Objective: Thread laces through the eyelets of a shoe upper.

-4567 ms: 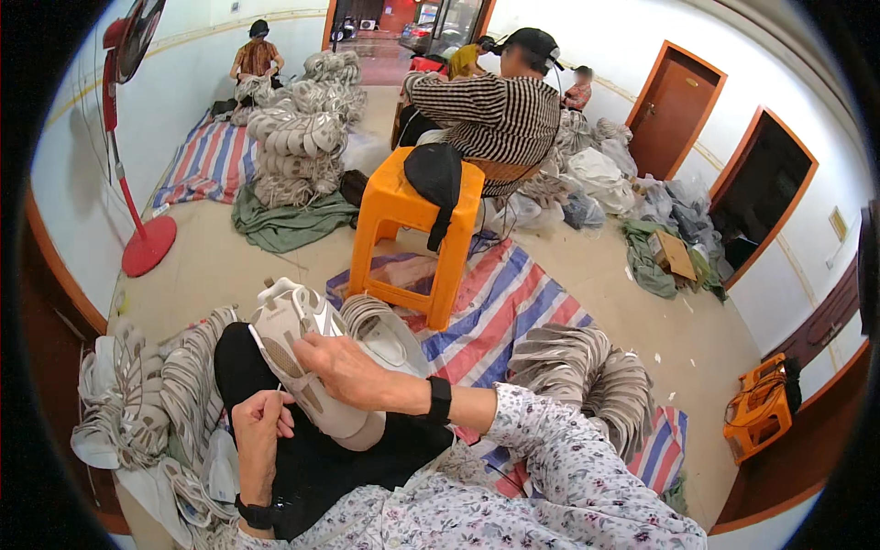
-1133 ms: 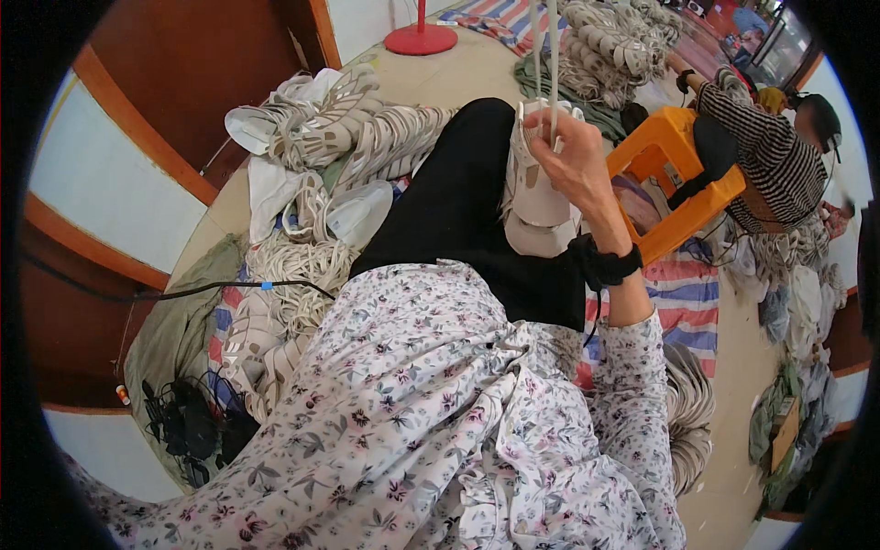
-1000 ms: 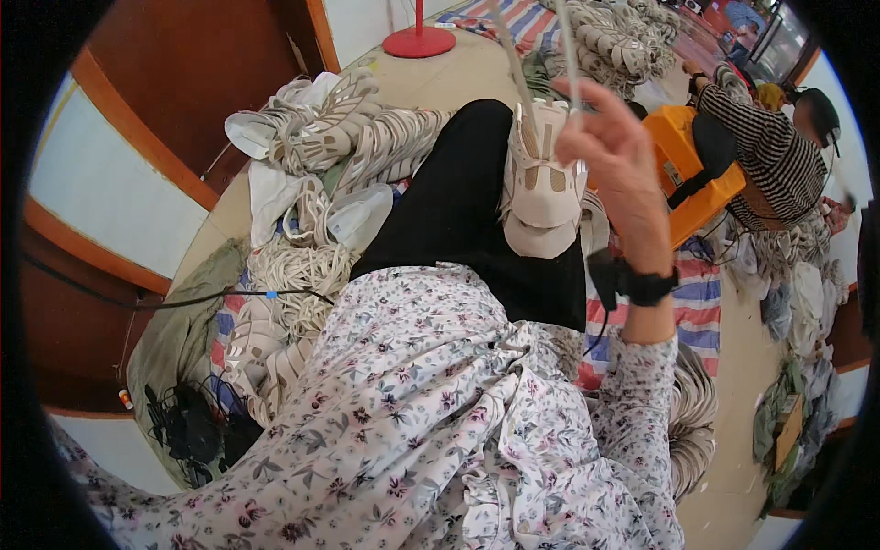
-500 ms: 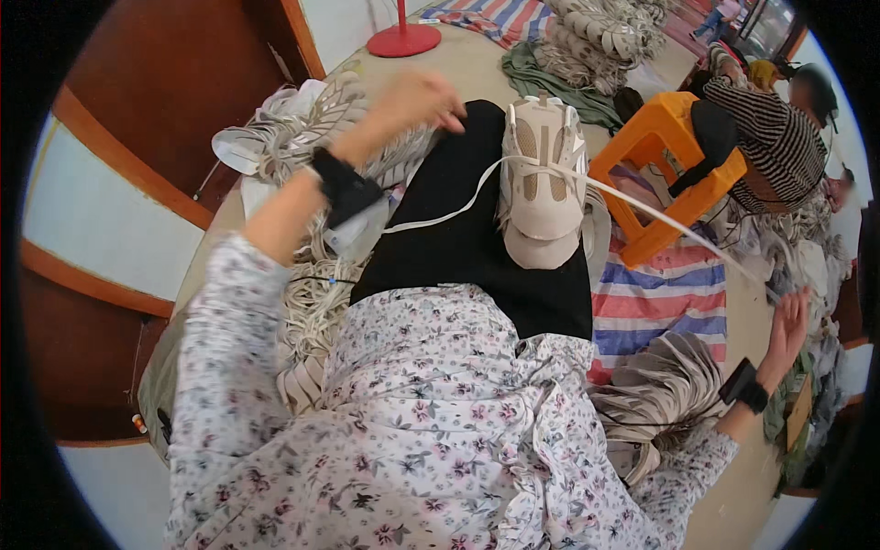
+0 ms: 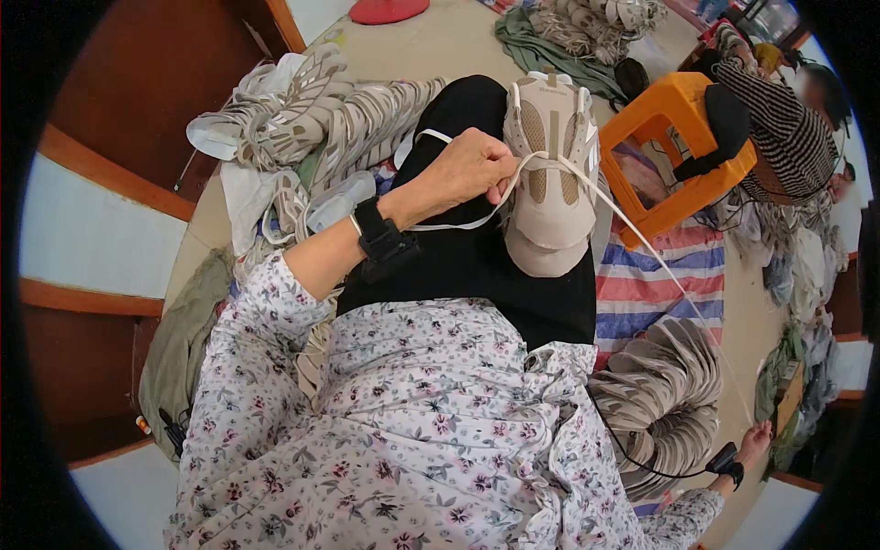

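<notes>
A beige shoe upper [image 5: 545,215] lies on my black-clad thighs, its toe toward me. A white shoelace [image 5: 632,229] crosses its lower eyelets. My left hand [image 5: 472,170] is closed beside the upper's left edge, thumb and fingers pinching the lace where it leaves the eyelets. The lace's other part hangs in a loose loop over my left thigh. Far out at the lower right, my right hand [image 5: 757,442] is closed on the lace, which runs in a straight line from the upper to it. Its fingertips are small in the view.
Rows of similar uppers [image 5: 357,128] lie at the left, and a curled stack [image 5: 665,394] sits at the lower right. Beyond my right thigh stands an orange plastic stool [image 5: 642,202] on striped sheeting [image 5: 655,293]. A person in a striped top [image 5: 779,128] sits at the far right.
My left hand has come right and down from above the left pile to pinch the lace by the upper. My right hand has moved down and outward, drawing out the lace.
</notes>
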`<state>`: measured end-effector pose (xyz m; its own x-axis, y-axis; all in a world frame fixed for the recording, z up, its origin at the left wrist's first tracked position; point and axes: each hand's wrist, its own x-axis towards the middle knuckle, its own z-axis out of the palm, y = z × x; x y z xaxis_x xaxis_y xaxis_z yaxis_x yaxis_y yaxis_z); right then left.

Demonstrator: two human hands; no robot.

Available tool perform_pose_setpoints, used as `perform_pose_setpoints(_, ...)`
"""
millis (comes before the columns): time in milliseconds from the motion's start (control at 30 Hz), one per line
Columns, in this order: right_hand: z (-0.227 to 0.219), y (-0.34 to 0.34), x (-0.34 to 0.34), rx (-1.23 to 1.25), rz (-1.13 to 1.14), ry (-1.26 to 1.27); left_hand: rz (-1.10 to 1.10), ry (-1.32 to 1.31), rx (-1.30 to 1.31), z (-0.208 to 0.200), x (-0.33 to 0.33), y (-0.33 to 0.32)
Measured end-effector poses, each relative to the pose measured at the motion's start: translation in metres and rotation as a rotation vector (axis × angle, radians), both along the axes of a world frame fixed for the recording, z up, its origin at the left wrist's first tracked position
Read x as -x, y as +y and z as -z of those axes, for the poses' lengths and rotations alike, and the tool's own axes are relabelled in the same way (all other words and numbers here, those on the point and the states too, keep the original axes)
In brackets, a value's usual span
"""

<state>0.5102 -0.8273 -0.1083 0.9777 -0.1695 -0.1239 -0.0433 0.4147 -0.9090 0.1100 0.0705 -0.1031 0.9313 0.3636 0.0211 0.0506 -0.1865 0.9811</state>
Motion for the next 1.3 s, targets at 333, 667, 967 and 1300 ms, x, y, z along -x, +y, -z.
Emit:
perform_pose_setpoints(333,0.039,0.322,0.06,0.51,-0.567,0.043,-0.1,0.091,0.089,-0.014,-0.003,-0.003)
perform_pose_setpoints(667,-0.025,0.652,0.203,0.239,-1.08,-0.118,-0.333,0.026,-0.336,-0.016,0.001,-0.033)
perform_pose_setpoints(967,-0.045,0.703,0.219,0.391,-1.11,-0.186,-0.328,-0.022,-0.389,-0.026,-0.012,-0.033)
perform_pose_setpoints(1300,-0.052,0.714,0.217,0.581,-1.094,-0.255,-0.309,0.033,-0.383,-0.031,-0.008,-0.035)
